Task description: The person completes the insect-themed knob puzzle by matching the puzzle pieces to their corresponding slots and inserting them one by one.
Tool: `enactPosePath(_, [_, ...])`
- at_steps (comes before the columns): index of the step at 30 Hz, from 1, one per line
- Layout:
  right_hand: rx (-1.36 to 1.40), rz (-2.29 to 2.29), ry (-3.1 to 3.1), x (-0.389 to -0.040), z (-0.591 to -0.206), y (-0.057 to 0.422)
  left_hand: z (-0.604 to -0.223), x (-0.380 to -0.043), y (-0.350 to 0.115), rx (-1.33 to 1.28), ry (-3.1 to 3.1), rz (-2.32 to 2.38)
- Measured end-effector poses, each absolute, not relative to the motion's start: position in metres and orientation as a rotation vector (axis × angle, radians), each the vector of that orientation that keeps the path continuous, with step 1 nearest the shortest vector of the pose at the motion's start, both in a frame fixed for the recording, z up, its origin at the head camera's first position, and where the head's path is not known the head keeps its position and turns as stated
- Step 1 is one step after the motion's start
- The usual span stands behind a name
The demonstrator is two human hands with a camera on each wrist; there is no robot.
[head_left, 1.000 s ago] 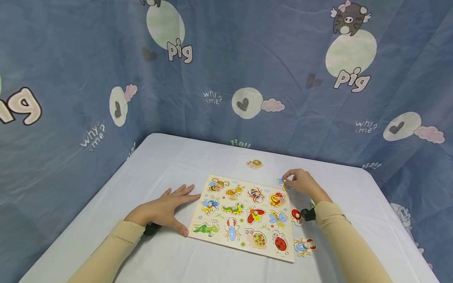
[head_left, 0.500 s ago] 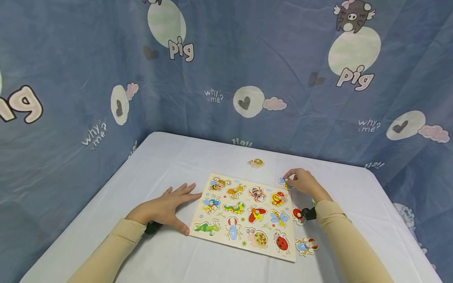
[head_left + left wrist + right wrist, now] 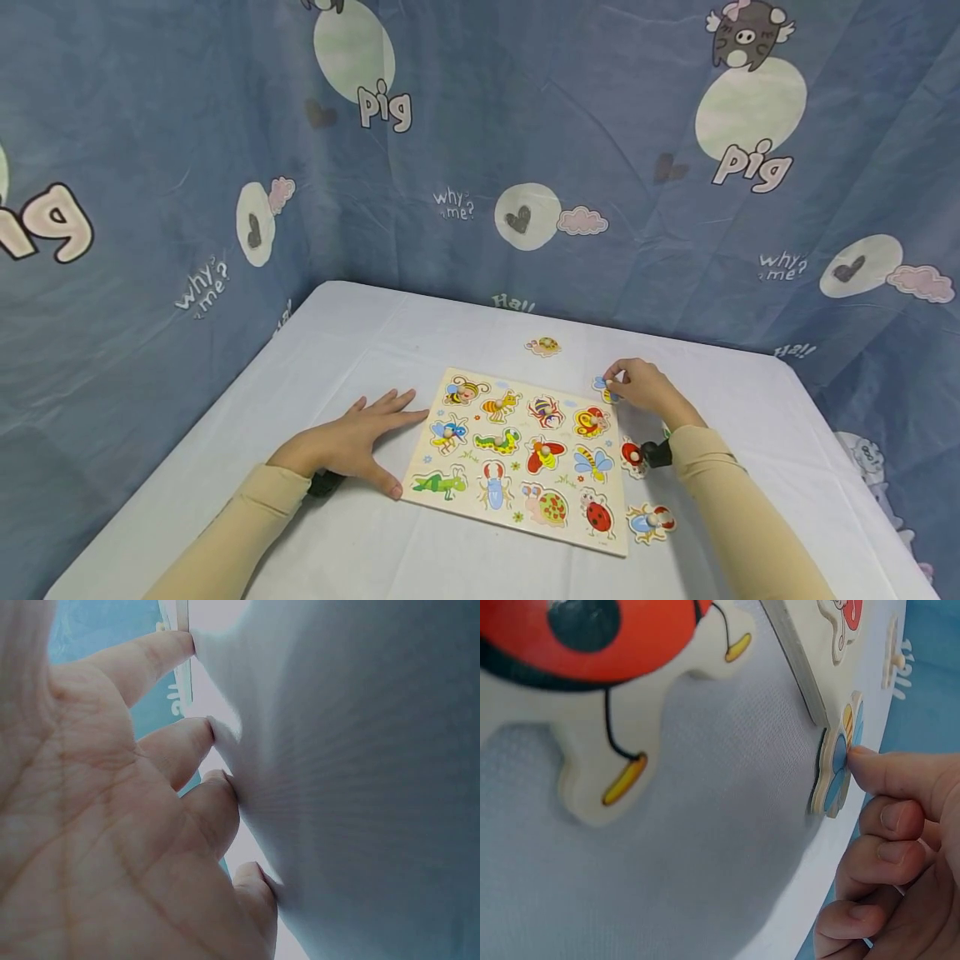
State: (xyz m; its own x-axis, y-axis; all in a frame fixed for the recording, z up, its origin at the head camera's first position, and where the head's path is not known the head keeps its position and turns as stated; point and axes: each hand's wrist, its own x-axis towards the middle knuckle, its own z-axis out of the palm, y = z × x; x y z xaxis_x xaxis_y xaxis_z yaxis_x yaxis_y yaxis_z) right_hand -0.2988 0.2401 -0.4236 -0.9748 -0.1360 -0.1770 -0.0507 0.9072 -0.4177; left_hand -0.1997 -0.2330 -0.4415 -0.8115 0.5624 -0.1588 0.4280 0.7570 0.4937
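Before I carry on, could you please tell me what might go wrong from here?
The right hand could lose its pinch on the blue-winged piece, which is close to the board and might catch its edge. The black wrist camera hangs close to the ladybug piece and might nudge it.

In the head view, your right hand [image 3: 647, 388] covers part of the blue-winged insect piece [image 3: 601, 385]. The black wrist device [image 3: 657, 453] hides the right side of the red spotted piece [image 3: 632, 452], which the right wrist view crops at top and left. A green patch [image 3: 666, 433] by your right cuff [image 3: 703, 437] is too covered to identify. Print on the puzzle board's [image 3: 468, 509] near right corner is too small to read. The left wrist view cuts off your left hand [image 3: 112, 802].
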Motion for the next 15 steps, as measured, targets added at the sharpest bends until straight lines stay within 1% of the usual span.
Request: enactPosePath(15, [-0.112, -0.633, 2.882, -0.2992, -0.4209, 0.2473, -0.4390, -0.1988, -0.2322, 0.763, 2.651, 0.649])
